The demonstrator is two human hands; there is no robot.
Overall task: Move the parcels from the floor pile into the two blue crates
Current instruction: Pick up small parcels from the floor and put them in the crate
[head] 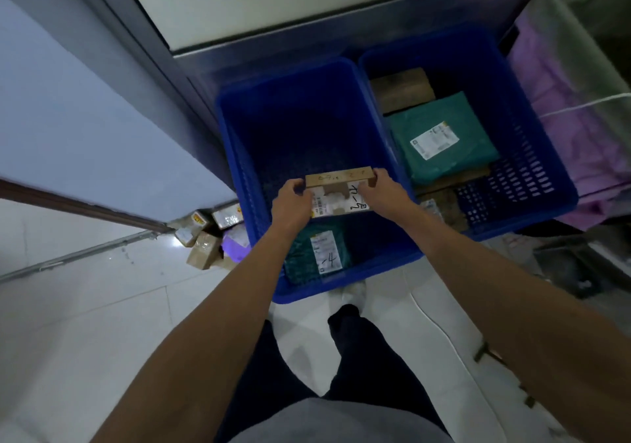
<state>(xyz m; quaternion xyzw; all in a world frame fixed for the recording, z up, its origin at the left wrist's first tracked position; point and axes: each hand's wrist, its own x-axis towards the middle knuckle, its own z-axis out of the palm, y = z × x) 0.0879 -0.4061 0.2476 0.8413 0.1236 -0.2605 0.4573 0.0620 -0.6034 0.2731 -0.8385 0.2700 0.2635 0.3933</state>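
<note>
I hold a small flat cardboard parcel (339,191) with a white label over the left blue crate (232,142). My left hand (292,203) grips its left end and my right hand (384,193) its right end. Below it, at the crate's near end, lies a green bag parcel (317,253) with a label marked "4". The right blue crate (532,155) holds a green bag parcel (440,138) and brown boxes (403,89). The floor pile of cardboard parcels (208,237) sits left of the left crate, against the wall.
A grey wall (85,118) and dark door frame run along the left. A purple cloth (580,118) hangs right of the crates. White tiled floor (85,323) lies left of my legs. A white cable (440,330) trails on the floor at right.
</note>
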